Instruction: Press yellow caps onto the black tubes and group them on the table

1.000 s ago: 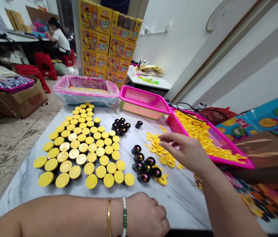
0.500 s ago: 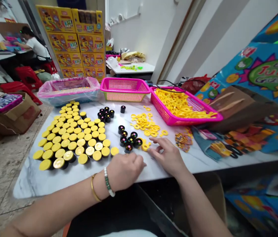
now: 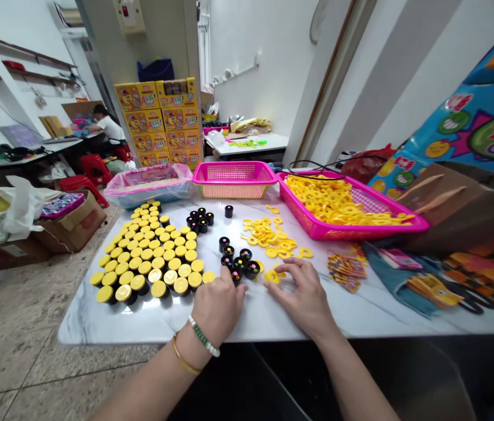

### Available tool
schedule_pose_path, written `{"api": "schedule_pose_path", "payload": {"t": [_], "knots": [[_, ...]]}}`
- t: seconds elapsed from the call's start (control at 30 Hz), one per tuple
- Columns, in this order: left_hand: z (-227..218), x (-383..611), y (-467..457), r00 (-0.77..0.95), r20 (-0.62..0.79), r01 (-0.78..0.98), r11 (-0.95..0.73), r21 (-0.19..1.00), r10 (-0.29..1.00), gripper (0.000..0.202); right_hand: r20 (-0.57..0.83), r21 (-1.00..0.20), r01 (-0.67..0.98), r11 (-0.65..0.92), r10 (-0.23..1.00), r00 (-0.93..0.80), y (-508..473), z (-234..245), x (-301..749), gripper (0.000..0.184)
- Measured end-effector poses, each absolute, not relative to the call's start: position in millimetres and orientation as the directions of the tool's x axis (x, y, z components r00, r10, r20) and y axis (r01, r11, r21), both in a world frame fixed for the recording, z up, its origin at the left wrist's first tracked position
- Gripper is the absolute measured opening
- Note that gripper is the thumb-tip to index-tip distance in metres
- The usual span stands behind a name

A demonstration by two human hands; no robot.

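Observation:
My left hand (image 3: pixel 218 304) rests on the marble table (image 3: pixel 150 318) with its fingers curled, fingertips against a small cluster of open black cups (image 3: pixel 238 261). What it holds, if anything, is hidden. My right hand (image 3: pixel 304 295) lies beside it with fingers spread, fingertips at a loose yellow ring (image 3: pixel 272 276). More yellow rings (image 3: pixel 270 238) lie scattered just beyond. To the left stand several rows of yellow-capped cups (image 3: pixel 154 257).
A pink basket (image 3: pixel 361 233) heaped with yellow rings stands at the right, an empty pink basket (image 3: pixel 233 175) and a plastic-lined one (image 3: pixel 150 182) behind. More black cups (image 3: pixel 200 219), small stickers (image 3: pixel 345 266), stacked yellow cartons (image 3: pixel 159 123), a seated person (image 3: pixel 106 126) far left.
My right hand came back from the ring pile to the table's near edge. My left hand slid forward up to the black cups. The view pulled back and rose.

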State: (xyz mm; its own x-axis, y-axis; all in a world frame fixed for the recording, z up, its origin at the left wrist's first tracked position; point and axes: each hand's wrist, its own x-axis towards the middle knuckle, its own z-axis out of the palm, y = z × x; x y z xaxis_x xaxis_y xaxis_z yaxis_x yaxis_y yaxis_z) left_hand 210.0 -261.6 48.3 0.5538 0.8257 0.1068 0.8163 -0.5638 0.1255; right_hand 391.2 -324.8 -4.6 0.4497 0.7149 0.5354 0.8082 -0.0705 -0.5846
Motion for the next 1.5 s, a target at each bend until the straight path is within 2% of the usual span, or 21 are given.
{"api": "schedule_pose_path", "payload": {"t": [0.13,0.23,0.33,0.47,0.6,0.77,0.97,1.13,1.23,1.37,1.5], "knots": [[44.4,219.6,-256.4,0.520,0.097,0.833,-0.529,0.160,0.849,0.029,0.357,-0.765,0.632,-0.128,0.732,0.580,-327.3,-4.5,390.3,0.035],[39.9,218.3,-260.0,0.519,0.127,0.823,-0.534,0.194,0.845,0.026,0.303,-0.787,0.594,-0.167,0.734,0.608,-327.1,-4.1,391.2,0.037],[36.5,202.9,-273.2,0.556,0.167,0.771,-0.580,0.263,0.814,0.025,0.279,-0.831,0.542,-0.128,0.746,0.605,-326.5,-4.5,395.6,0.038],[30.7,169.3,-289.7,0.590,0.205,0.682,-0.618,0.390,0.781,0.024,0.128,-0.943,0.321,-0.088,0.793,0.596,-334.5,-2.6,398.4,0.045],[21.3,148.2,-289.9,0.596,0.213,0.637,-0.617,0.462,0.774,0.024,-0.071,-0.962,0.191,-0.195,0.855,0.514,-354.0,8.4,386.1,0.047],[18.5,138.6,-284.6,0.633,0.165,0.586,-0.607,0.537,0.757,0.019,-0.142,-0.985,0.030,-0.167,0.908,0.394,-367.9,27.0,349.1,0.043],[27.4,109.6,-280.7,0.634,0.133,0.593,-0.590,0.548,0.762,0.017,-0.275,-0.958,-0.120,-0.259,0.950,0.145,-349.7,30.9,298.7,0.039],[23.7,99.3,-277.9,0.591,0.117,0.596,-0.529,0.604,0.798,0.024,-0.329,-0.932,-0.162,-0.325,0.944,-0.004,-328.6,35.2,270.9,0.037],[19.7,100.1,-278.3,0.574,0.133,0.593,-0.522,0.612,0.808,0.026,-0.332,-0.933,-0.144,-0.329,0.943,0.000,-322.4,38.0,264.0,0.038],[17.1,99.3,-280.1,0.598,0.114,0.578,-0.526,0.624,0.793,0.019,-0.340,-0.940,-0.036,-0.339,0.939,0.047,-323.5,41.2,264.4,0.042],[15.1,97.5,-280.9,0.608,0.124,0.570,-0.540,0.619,0.784,0.019,-0.285,-0.948,0.114,-0.296,0.953,0.103,-327.1,41.6,266.4,0.033]]}}
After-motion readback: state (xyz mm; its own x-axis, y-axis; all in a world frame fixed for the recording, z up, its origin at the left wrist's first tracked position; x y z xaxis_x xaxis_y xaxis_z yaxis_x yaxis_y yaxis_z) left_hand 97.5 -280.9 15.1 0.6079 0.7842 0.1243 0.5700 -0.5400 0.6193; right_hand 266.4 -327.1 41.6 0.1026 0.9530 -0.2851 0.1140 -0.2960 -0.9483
